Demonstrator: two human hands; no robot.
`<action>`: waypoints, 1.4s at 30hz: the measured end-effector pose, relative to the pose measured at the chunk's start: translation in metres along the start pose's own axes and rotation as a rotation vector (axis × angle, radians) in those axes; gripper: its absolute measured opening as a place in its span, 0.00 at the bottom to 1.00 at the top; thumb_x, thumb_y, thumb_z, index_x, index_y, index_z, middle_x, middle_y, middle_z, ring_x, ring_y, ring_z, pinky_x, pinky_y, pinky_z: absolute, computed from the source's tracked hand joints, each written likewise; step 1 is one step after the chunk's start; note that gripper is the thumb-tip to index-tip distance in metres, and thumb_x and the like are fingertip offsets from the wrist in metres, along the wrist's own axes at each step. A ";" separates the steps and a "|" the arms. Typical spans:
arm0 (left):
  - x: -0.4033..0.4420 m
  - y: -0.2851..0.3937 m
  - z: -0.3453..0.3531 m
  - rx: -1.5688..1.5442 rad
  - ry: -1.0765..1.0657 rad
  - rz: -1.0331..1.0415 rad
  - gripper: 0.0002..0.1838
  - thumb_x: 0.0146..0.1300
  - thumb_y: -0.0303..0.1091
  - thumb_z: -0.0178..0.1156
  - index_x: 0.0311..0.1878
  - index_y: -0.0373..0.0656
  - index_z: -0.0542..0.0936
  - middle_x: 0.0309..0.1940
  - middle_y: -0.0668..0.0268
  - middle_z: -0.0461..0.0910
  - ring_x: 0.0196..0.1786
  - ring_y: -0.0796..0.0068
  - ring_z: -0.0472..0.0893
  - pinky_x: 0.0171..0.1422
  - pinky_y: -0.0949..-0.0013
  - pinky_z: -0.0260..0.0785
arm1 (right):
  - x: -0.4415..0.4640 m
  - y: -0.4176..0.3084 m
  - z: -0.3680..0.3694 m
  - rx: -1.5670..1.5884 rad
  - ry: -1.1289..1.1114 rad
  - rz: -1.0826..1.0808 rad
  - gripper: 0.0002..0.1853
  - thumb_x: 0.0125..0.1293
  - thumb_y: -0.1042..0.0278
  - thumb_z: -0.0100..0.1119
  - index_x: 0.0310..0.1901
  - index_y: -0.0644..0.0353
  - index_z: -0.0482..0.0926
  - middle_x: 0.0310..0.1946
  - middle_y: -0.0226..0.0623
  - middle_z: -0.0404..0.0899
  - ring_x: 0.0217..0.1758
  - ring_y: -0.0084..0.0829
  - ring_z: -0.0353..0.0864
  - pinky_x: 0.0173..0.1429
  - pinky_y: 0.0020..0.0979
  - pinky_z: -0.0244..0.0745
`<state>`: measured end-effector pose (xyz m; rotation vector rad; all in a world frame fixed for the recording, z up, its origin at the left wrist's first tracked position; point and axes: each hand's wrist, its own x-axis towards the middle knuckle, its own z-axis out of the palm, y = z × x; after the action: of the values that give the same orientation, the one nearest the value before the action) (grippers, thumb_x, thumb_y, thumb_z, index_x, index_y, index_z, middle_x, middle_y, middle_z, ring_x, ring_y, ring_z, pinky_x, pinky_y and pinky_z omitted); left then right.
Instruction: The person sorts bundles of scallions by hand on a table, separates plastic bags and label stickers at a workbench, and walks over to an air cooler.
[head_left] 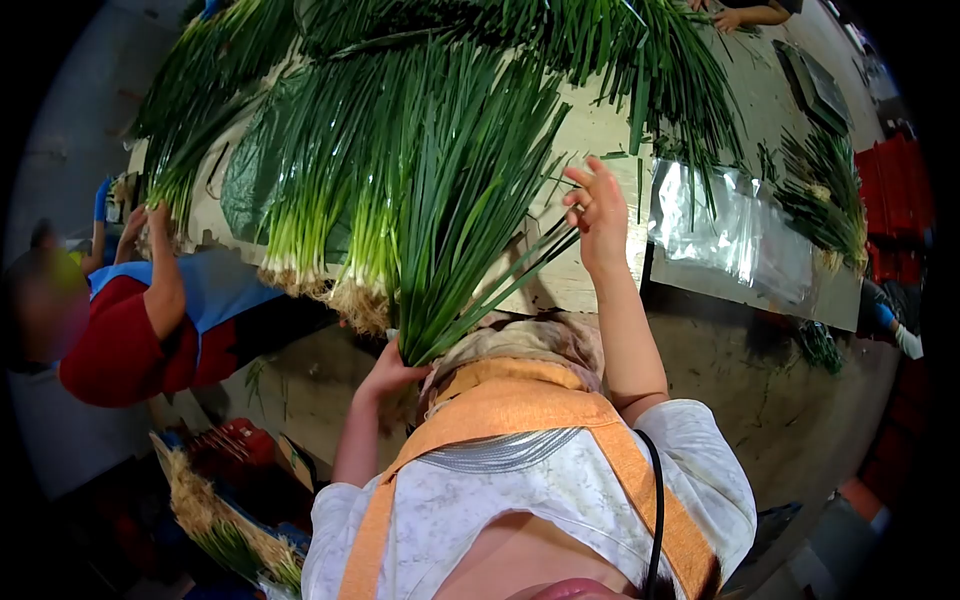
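Note:
My left hand [392,372] is closed round the lower end of a bunch of green onions [465,200], close to my apron. Their long green leaves fan out away from me over the table; the root end is hidden by the hand. To the right of the leaves, my right hand [598,210] is raised with fingers bent and apart. A few stray leaves reach under its fingers, and I see nothing gripped there. Left of the held bunch lie more green onions [310,200], their pale stems and brown roots towards me.
More leaves [640,60] cover the table's far side. Clear plastic bags [725,230] lie at the right, near a smaller bunch [825,195] and a dark tray [812,85]. Red crates [890,200] stand beyond. A co-worker in a red top [125,340] handles onions at left; another person's hands [735,18] show top right.

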<state>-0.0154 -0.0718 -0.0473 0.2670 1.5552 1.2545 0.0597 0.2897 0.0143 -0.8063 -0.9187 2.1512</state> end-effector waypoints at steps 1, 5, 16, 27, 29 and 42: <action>-0.001 0.003 0.000 0.025 -0.007 -0.004 0.28 0.44 0.17 0.64 0.52 0.39 0.70 0.41 0.70 0.76 0.44 0.80 0.74 0.50 0.73 0.67 | 0.000 0.002 0.001 -0.072 -0.037 0.014 0.26 0.63 0.61 0.56 0.57 0.67 0.63 0.41 0.37 0.77 0.27 0.18 0.72 0.23 0.17 0.62; -0.002 0.008 0.001 0.068 -0.012 -0.051 0.29 0.42 0.18 0.63 0.53 0.39 0.70 0.41 0.70 0.75 0.45 0.79 0.73 0.50 0.74 0.66 | -0.001 0.013 0.015 -0.250 -0.116 0.030 0.20 0.60 0.64 0.61 0.51 0.66 0.71 0.35 0.30 0.79 0.26 0.15 0.72 0.24 0.16 0.61; 0.000 -0.005 0.001 0.021 -0.018 -0.077 0.30 0.42 0.19 0.64 0.53 0.39 0.70 0.41 0.71 0.75 0.45 0.79 0.72 0.52 0.74 0.64 | 0.005 0.016 0.017 -0.235 -0.021 0.019 0.09 0.62 0.65 0.58 0.37 0.62 0.79 0.27 0.30 0.80 0.17 0.13 0.68 0.19 0.15 0.55; 0.001 -0.013 -0.001 -0.052 -0.058 -0.044 0.32 0.42 0.18 0.65 0.55 0.38 0.69 0.45 0.69 0.75 0.48 0.78 0.72 0.53 0.74 0.65 | 0.019 0.013 0.016 -0.023 0.018 -0.056 0.04 0.63 0.69 0.55 0.34 0.58 0.72 0.24 0.31 0.76 0.16 0.15 0.65 0.18 0.17 0.52; 0.001 -0.013 0.000 -0.052 -0.058 -0.037 0.33 0.42 0.18 0.65 0.55 0.38 0.69 0.46 0.69 0.74 0.49 0.78 0.72 0.54 0.73 0.65 | 0.022 0.012 0.014 0.037 0.033 -0.058 0.04 0.63 0.70 0.55 0.33 0.58 0.71 0.24 0.33 0.76 0.15 0.15 0.64 0.18 0.17 0.51; -0.002 -0.022 -0.013 -0.068 -0.048 -0.005 0.30 0.42 0.20 0.68 0.53 0.40 0.71 0.42 0.71 0.76 0.45 0.80 0.74 0.51 0.73 0.67 | 0.031 -0.018 -0.026 -0.003 0.054 -0.175 0.11 0.61 0.74 0.56 0.46 0.56 0.73 0.28 0.31 0.75 0.21 0.17 0.66 0.22 0.18 0.58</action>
<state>-0.0160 -0.0902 -0.0655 0.2472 1.4685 1.2854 0.0663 0.3324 0.0046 -0.7533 -0.9301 1.9688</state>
